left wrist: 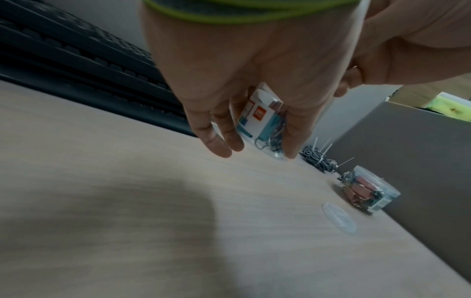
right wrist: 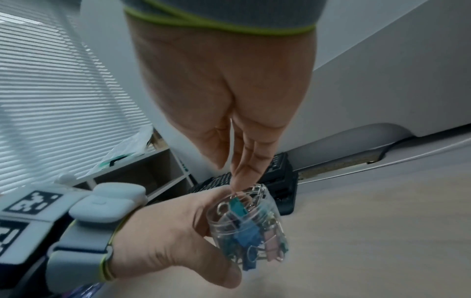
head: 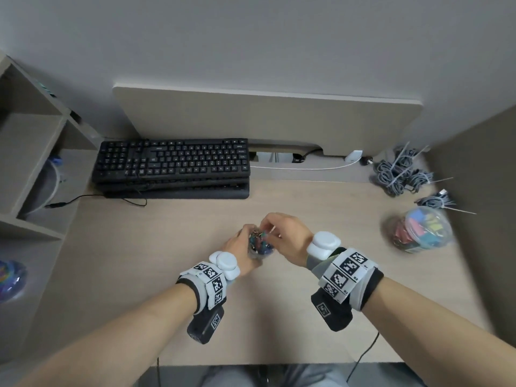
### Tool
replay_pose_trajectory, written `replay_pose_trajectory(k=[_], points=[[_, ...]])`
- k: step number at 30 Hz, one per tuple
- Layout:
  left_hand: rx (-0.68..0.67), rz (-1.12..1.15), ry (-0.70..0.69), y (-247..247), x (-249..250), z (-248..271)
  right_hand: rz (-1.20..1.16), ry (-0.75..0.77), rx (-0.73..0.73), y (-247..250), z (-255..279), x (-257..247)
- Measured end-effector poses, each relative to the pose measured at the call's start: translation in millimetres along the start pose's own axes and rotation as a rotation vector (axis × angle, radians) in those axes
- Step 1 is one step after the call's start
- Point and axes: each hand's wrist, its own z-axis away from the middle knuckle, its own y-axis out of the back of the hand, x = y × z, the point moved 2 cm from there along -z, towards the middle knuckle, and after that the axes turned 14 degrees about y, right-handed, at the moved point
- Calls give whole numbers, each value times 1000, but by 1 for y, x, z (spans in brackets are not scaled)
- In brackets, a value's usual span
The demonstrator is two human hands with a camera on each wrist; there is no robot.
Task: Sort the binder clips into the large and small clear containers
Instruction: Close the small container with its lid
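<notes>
light: even, soft | blur: motion, all views | edges: wide-angle bend | left wrist: dim, shadowed

The head view looks steeply down on the desk (head: 195, 219); each wrist view peers close along its fingers (right wrist: 244, 161) — both sharing the small jar (right wrist: 249, 221).

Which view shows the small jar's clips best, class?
Right wrist: the small jar is close, open, clips visible through its wall. Head view shows it tiny between the hands; in the left wrist view fingers mostly hide it.

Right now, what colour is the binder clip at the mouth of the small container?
Teal binder clip, under the right hand's fingers; right wrist view shows it best.
</notes>
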Motion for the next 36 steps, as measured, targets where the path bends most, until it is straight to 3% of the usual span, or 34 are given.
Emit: replay_pose_trajectory(k=[3, 9, 15, 19, 23, 29, 36], points=[[-19, 36, -13, -12, 30, -7, 30, -42, 100, 24, 11, 32], [-78, 167, 36, -33, 61, -25, 114, -245, 139, 51, 49, 114], [-74, 169, 10, -56, 98, -42, 300, -540, -255, 58, 96, 191], [-55, 194, 25, -70, 115, -52, 408, -531, -435, 42, 111, 219], [-30, 177, 33, -73, 117, -54, 410, -480, -513, 24, 111, 225], [-16, 153, 23, -68, 115, -48, 294, -503, -377, 34, 98, 211], [9, 158, 6, -48, 108, -34, 44, -200, -11, 78, 61, 153]])
